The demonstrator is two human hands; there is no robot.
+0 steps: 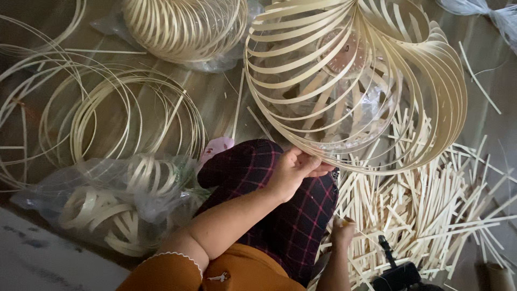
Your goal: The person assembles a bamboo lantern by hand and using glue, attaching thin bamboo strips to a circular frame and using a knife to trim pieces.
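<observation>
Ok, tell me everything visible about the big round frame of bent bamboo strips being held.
The large rounded frame of pale bent bamboo strips fills the upper right of the view. Many thin flat strips curve side by side into open hoops, with gaps between them and a round patterned piece showing inside. It is tilted, and its lower edge sits over the dark checked trouser leg. The left hand has its grip on that lower edge. Short cut bamboo sticks lie on the floor beneath it.

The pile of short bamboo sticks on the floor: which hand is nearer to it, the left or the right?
The right. The right hand reaches down into the pile of short bamboo sticks. The left hand is higher, gripping the lower edge of the round bamboo strip frame.
</observation>
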